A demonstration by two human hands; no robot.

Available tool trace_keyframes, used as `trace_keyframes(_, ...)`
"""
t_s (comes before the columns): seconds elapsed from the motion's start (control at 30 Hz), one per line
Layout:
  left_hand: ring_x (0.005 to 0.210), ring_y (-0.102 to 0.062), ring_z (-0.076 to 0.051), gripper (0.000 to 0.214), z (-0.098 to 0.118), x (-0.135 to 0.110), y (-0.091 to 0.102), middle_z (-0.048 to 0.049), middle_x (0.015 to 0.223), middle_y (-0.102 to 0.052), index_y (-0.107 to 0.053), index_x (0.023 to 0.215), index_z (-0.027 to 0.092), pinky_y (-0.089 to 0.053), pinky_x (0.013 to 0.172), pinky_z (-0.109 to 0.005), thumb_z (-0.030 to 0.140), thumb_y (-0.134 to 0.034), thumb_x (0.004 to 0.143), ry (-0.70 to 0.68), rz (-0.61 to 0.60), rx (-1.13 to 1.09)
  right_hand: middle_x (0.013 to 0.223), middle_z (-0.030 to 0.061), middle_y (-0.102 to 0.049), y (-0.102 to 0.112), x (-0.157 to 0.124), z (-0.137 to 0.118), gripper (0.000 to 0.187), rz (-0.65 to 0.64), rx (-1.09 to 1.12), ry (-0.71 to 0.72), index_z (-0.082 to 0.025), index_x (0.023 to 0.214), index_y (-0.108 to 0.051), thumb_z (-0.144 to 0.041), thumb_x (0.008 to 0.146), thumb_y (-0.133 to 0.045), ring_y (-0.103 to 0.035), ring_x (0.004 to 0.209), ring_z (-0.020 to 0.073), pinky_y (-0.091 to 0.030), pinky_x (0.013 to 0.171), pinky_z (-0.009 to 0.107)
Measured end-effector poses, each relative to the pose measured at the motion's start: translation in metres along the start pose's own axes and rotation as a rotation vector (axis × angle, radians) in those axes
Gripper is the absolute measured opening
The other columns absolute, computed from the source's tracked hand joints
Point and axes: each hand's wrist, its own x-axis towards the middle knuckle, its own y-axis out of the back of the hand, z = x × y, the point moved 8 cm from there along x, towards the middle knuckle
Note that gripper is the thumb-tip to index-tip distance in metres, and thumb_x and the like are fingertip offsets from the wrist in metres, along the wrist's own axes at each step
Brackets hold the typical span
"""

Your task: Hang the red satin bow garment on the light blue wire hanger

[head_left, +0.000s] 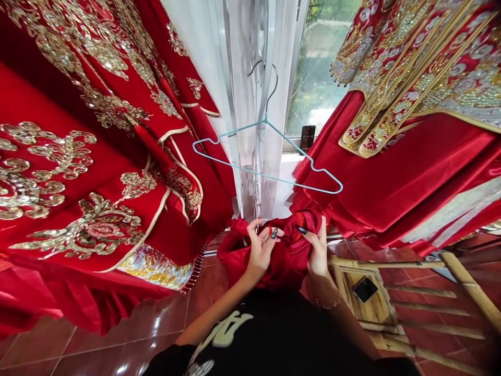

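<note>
Tiled floor; left hand and right hand pinching red satin cloth; teal wire hanger above; embroidered red gowns alongside.

glossy red satin, polished floor tiles

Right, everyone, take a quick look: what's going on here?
A person holds a bunched red cloth at waist height in both bare hands, the left hand and right hand pinching its folds. A teal wire hanger hangs beyond them, in front of a sheer white curtain. Gold-embroidered red robes hang alongside, and a phone lies on a bamboo seat.
</note>
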Motion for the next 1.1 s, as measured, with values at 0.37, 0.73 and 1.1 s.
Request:
trace_keyframes(0.37,0.077,-0.055,-0.018,0.034,0.009,0.009,-0.012,0.0000,0.069,-0.055,-0.053,0.068,0.020,-0.038,0.109,-0.043,0.046,-0.064,0.086,0.026,-0.190,0.377,0.090,-0.0023,-0.068,-0.023,-0.007,0.002,0.039,-0.242,-0.020,-0.069,-0.028,0.106,-0.058,-0.040,0.074,-0.077,-0.064,0.081,0.0151,-0.056,0.079,0.028)
trace_keyframes(0.73,0.048,-0.051,-0.011,0.030,0.020,-0.001,-0.012,0.0041,0.064,-0.053,-0.057,0.104,0.020,-0.043,0.045,-0.021,0.046,-0.049,0.093,0.133,-0.129,0.289,0.082,-0.0027,-0.065,-0.021,-0.010,0.004,0.043,-0.208,-0.119,-0.021,-0.028,0.107,-0.050,-0.034,0.072,-0.074,-0.061,0.068,0.0160,-0.055,0.071,0.031)
trace_keyframes(1.1,0.043,-0.040,-0.006,0.049,0.012,0.003,-0.003,0.0063,0.053,-0.049,-0.065,0.081,0.015,-0.030,0.042,-0.018,0.059,-0.080,0.069,0.344,0.002,0.035,0.090,0.0025,-0.063,-0.033,-0.025,-0.008,0.035,-0.465,-0.260,0.243,-0.027,0.104,-0.050,-0.050,0.085,-0.068,-0.063,0.083,0.0199,-0.054,0.079,0.034)
